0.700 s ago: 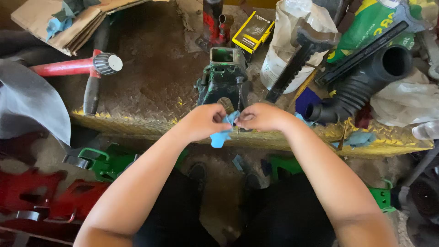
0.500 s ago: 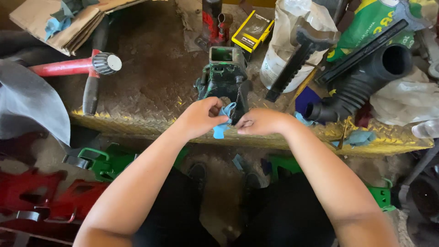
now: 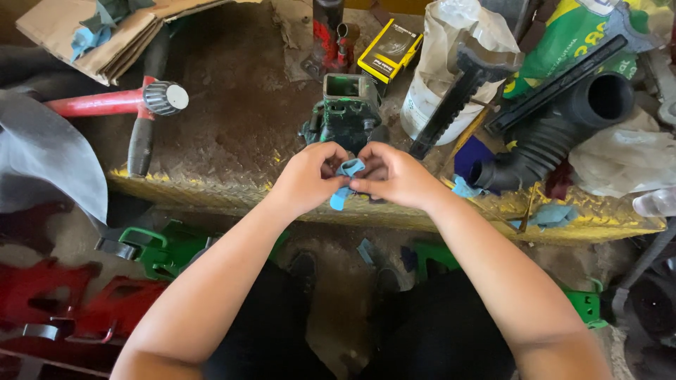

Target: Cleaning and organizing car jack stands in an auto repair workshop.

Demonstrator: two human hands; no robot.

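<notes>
Both hands meet over the front edge of the dirty, yellow-edged metal counter (image 3: 211, 190), working a small strip of light blue cloth or tape (image 3: 343, 184) between them. The left hand (image 3: 308, 177) has its fingers curled shut on the strip's near side, and the right hand (image 3: 394, 176) pinches the upper end between thumb and forefinger. The strip hangs just in front of a grimy green metal jack body (image 3: 346, 112), which stands upright on the counter right behind the knuckles; whether the strip touches it cannot be told.

By the look of it, the step in hand is unfolding or separating the blue piece, with both hands busy on it. That handling calls for a steady pinch on each end and a gentle pull apart, since the material looks thin and soft. A red-handled tool with a ribbed grey cap (image 3: 120, 100) lies well to the left.
</notes>
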